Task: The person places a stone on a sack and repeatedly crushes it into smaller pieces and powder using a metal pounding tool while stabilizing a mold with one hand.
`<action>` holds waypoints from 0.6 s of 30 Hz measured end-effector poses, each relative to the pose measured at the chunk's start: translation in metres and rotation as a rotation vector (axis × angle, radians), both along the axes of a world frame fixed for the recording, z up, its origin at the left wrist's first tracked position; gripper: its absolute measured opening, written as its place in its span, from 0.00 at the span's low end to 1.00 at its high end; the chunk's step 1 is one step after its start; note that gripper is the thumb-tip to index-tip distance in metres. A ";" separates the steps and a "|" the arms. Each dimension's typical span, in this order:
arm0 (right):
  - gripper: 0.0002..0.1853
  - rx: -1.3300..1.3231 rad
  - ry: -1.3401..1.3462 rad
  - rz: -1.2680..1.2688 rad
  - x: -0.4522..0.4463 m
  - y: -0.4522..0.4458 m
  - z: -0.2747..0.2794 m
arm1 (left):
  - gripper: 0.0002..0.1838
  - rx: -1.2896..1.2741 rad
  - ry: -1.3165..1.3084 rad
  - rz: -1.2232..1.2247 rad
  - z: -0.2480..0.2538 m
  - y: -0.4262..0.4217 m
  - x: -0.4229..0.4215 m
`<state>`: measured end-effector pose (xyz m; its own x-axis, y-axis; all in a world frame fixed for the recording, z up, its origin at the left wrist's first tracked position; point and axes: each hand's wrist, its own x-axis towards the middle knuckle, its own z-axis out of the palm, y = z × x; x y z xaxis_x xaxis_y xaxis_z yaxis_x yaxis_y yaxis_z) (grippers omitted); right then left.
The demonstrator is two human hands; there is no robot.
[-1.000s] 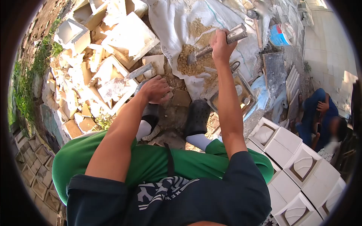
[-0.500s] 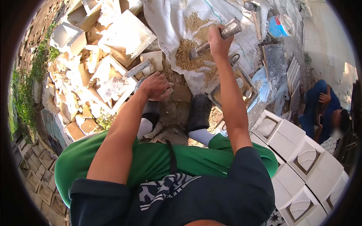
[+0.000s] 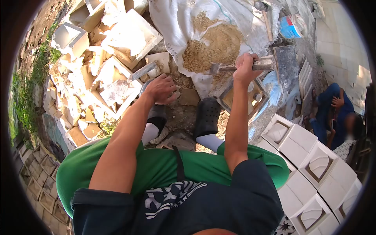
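Note:
My right hand (image 3: 244, 70) is closed around the middle of a cement-crusted hand tool (image 3: 265, 64) with a thick handle end and a small flat metal blade. The tool lies nearly level, its blade at the lower edge of a pile of sandy powder (image 3: 225, 41) on a white woven sack (image 3: 166, 21). My left hand (image 3: 159, 90) hangs above my left shoe (image 3: 157, 115), fingers loosely bent and slightly apart, with nothing visible in them. A grey flat bar (image 3: 141, 71) lies just beyond it. Below my right hand is a square frame mould (image 3: 254, 98), partly covered by my forearm.
Broken pale blocks (image 3: 125, 35) are heaped at the left. White moulded blocks (image 3: 299, 145) stand in rows at lower right. A blue-and-white bucket (image 3: 291, 26), a dark board (image 3: 286, 62) and a hammer (image 3: 266, 19) lie at upper right. Another person (image 3: 333, 113) sits at far right.
My right hand has moved down and to the right with the tool, off the powder pile. The tool has turned from slanted to nearly level. My left hand has stayed in place.

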<state>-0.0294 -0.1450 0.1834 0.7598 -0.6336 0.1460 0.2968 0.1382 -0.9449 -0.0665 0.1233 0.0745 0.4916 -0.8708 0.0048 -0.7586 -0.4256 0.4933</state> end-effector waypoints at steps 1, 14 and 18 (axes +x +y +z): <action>0.12 0.004 0.001 0.004 0.000 -0.003 -0.006 | 0.12 0.018 -0.015 -0.004 0.000 -0.001 0.002; 0.15 0.027 -0.007 0.146 0.035 0.025 0.006 | 0.13 0.039 -0.026 -0.001 -0.004 -0.002 -0.002; 0.16 -0.011 -0.111 0.282 0.043 0.018 0.081 | 0.13 0.068 -0.004 -0.009 -0.005 -0.002 -0.002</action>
